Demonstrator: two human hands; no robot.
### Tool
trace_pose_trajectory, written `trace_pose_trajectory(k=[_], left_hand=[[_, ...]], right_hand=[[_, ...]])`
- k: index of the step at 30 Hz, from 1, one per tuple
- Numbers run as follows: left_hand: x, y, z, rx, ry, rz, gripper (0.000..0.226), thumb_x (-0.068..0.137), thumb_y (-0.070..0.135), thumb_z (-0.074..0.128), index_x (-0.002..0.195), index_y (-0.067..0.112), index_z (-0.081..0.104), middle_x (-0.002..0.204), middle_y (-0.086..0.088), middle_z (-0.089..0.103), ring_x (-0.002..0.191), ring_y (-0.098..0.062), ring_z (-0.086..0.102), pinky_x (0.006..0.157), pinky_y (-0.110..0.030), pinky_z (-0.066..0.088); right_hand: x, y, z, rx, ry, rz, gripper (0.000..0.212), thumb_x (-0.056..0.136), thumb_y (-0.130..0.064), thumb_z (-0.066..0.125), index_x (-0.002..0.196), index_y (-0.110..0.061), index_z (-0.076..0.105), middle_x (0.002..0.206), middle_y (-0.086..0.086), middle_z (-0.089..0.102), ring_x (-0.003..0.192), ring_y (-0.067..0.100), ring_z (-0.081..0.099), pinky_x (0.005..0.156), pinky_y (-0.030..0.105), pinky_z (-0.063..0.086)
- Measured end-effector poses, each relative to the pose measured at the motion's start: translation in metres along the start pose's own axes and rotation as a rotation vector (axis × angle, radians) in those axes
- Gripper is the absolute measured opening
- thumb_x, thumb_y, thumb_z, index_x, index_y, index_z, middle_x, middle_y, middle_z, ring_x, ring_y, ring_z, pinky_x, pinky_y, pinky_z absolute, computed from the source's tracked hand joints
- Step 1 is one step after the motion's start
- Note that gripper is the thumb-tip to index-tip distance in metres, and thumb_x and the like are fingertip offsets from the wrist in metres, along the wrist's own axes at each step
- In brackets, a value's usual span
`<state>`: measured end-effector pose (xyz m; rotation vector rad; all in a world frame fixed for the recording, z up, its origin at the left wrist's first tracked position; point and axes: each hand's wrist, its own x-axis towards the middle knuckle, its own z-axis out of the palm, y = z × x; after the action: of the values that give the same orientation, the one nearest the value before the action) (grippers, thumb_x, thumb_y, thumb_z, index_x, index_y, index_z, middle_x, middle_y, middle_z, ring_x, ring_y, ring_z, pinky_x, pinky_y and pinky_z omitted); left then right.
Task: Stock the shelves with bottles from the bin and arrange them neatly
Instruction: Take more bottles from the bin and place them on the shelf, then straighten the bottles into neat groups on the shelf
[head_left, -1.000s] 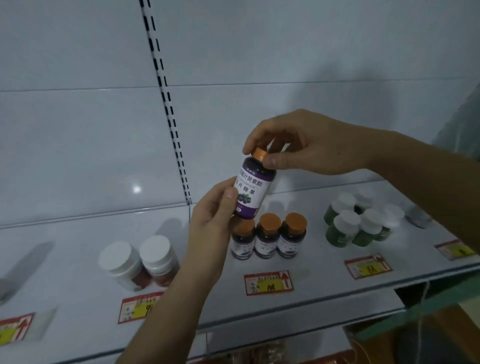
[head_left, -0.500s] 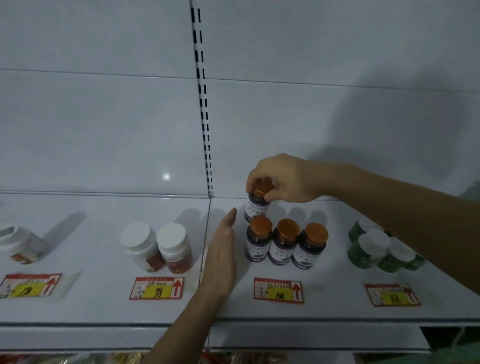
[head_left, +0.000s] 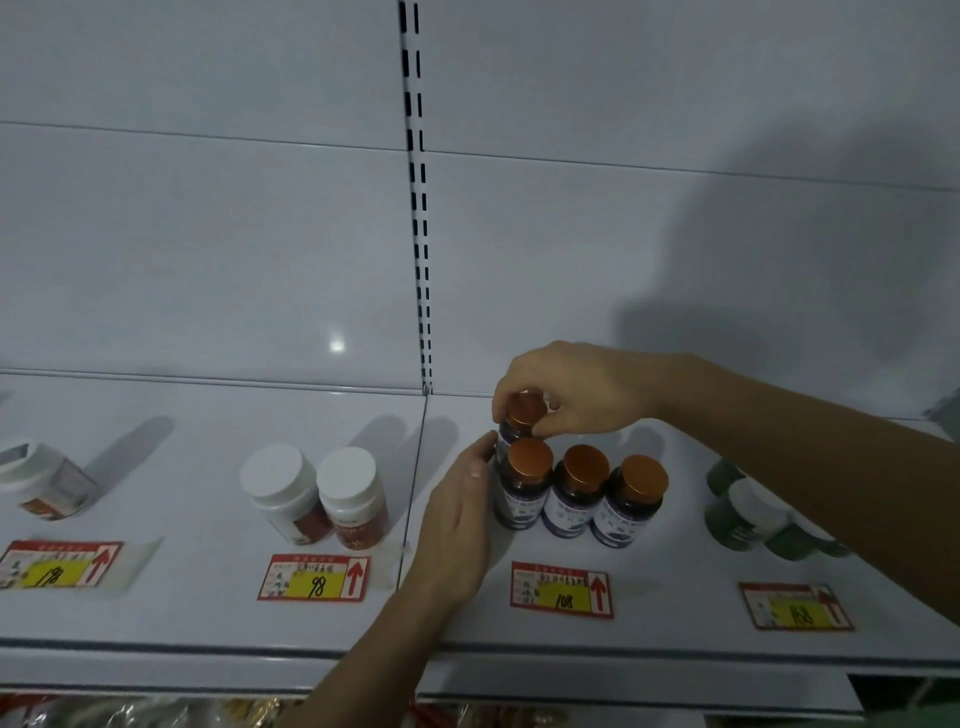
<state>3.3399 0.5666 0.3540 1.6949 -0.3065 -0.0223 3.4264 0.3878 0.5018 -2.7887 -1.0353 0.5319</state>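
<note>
On the white shelf (head_left: 208, 613) stands a front row of three dark purple bottles with orange caps (head_left: 579, 493). Behind the row's left end stands another purple bottle (head_left: 523, 415), and my right hand (head_left: 576, 387) grips it by its orange cap from above. My left hand (head_left: 460, 519) lies flat and open on the shelf, its fingertips against the left side of the leftmost front bottle and the one behind it. The bin is out of view.
Two white-capped red bottles (head_left: 322, 493) stand left of my left hand. A white jar (head_left: 44, 483) lies tilted at far left. Green bottles (head_left: 753, 514) sit right, partly behind my right forearm. Red and yellow price tags (head_left: 561, 590) line the shelf front.
The purple bottle was carried from mid-air down onto the shelf behind the front row. My left hand let go of it and moved flat against the bottles' left side.
</note>
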Motion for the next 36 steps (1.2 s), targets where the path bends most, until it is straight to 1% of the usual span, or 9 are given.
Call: trace_pose_trajectory(k=[3, 7, 10, 16, 20, 24, 29, 32, 36], left_hand=[[0.001, -0.002, 0.001, 0.020, 0.001, -0.015, 0.053, 0.103, 0.044, 0.022, 0.146, 0.025, 0.045, 0.143, 0.007, 0.056, 0.135, -0.013, 0.050, 0.111, -0.048, 0.042], [-0.007, 0.022, -0.006, 0.058, 0.028, -0.032, 0.055, 0.101, 0.055, 0.019, 0.148, 0.036, 0.039, 0.148, 0.020, 0.047, 0.138, 0.004, 0.040, 0.118, -0.042, 0.034], [-0.012, 0.065, -0.029, 0.078, 0.071, 0.110, 0.071, 0.098, 0.068, 0.017, 0.152, 0.027, 0.037, 0.154, 0.015, 0.042, 0.144, -0.003, 0.036, 0.119, -0.042, 0.031], [-0.010, 0.126, -0.147, 0.238, 0.257, 0.268, 0.068, 0.100, 0.056, 0.021, 0.151, 0.016, 0.040, 0.154, 0.006, 0.045, 0.143, -0.008, 0.040, 0.118, -0.046, 0.034], [-0.034, 0.128, -0.253, 0.344, 0.472, 0.186, 0.070, 0.098, 0.063, 0.022, 0.151, 0.023, 0.041, 0.152, 0.013, 0.046, 0.141, -0.002, 0.040, 0.118, -0.046, 0.033], [-0.079, 0.131, -0.363, 0.592, 0.559, 0.028, 0.077, 0.092, 0.075, 0.019, 0.153, 0.032, 0.036, 0.156, 0.015, 0.039, 0.143, -0.003, 0.036, 0.120, -0.043, 0.029], [-0.142, 0.138, -0.496, 0.814, 0.463, -0.236, 0.077, 0.096, 0.074, 0.024, 0.154, 0.024, 0.037, 0.155, 0.009, 0.040, 0.143, -0.011, 0.036, 0.118, -0.032, 0.026], [-0.180, 0.146, -0.562, 0.945, 0.448, -0.272, 0.075, 0.098, 0.069, 0.029, 0.148, 0.016, 0.042, 0.151, -0.001, 0.046, 0.137, -0.016, 0.043, 0.110, -0.025, 0.029], [-0.222, 0.151, -0.646, 1.088, 0.500, -0.414, 0.074, 0.098, 0.062, 0.029, 0.158, 0.018, 0.026, 0.165, 0.001, 0.022, 0.151, -0.014, 0.020, 0.118, -0.027, 0.014]], right_hand=[[-0.002, 0.001, 0.000, 0.005, -0.015, 0.019, 0.039, 0.091, -0.025, 0.073, 0.126, -0.036, 0.060, 0.119, -0.014, 0.058, 0.105, 0.006, 0.054, 0.089, 0.024, 0.049], [-0.006, -0.001, -0.010, 0.004, -0.061, 0.051, 0.053, 0.093, -0.027, 0.071, 0.138, -0.040, 0.048, 0.137, -0.011, 0.053, 0.115, 0.007, 0.052, 0.100, 0.034, 0.048], [-0.006, -0.006, -0.033, -0.022, -0.027, 0.031, 0.050, 0.097, -0.032, 0.065, 0.142, -0.039, 0.045, 0.144, -0.011, 0.049, 0.121, 0.003, 0.044, 0.109, 0.034, 0.040], [0.048, -0.067, -0.085, -0.047, 0.191, -0.052, 0.052, 0.102, -0.040, 0.055, 0.151, -0.038, 0.037, 0.157, -0.011, 0.037, 0.139, 0.009, 0.039, 0.113, 0.026, 0.028], [0.105, -0.132, -0.099, -0.083, 0.238, -0.162, 0.063, 0.101, -0.047, 0.052, 0.157, -0.030, 0.028, 0.160, -0.012, 0.032, 0.143, 0.007, 0.033, 0.111, 0.019, 0.022], [0.174, -0.214, -0.108, -0.150, 0.166, -0.255, 0.076, 0.098, -0.053, 0.053, 0.160, -0.026, 0.019, 0.165, -0.009, 0.023, 0.148, 0.008, 0.025, 0.112, 0.016, 0.018], [0.263, -0.332, -0.116, -0.244, 0.094, -0.358, 0.082, 0.097, -0.055, 0.054, 0.161, -0.026, 0.012, 0.168, -0.010, 0.015, 0.151, 0.009, 0.020, 0.120, 0.023, 0.018], [0.315, -0.404, -0.115, -0.285, 0.092, -0.432, 0.084, 0.097, -0.058, 0.052, 0.162, -0.025, 0.010, 0.168, -0.010, 0.011, 0.153, 0.009, 0.017, 0.123, 0.027, 0.017], [0.372, -0.497, -0.111, -0.315, 0.071, -0.535, 0.085, 0.098, -0.058, 0.052, 0.162, -0.023, 0.008, 0.169, -0.008, 0.010, 0.154, 0.010, 0.013, 0.125, 0.030, 0.014]])
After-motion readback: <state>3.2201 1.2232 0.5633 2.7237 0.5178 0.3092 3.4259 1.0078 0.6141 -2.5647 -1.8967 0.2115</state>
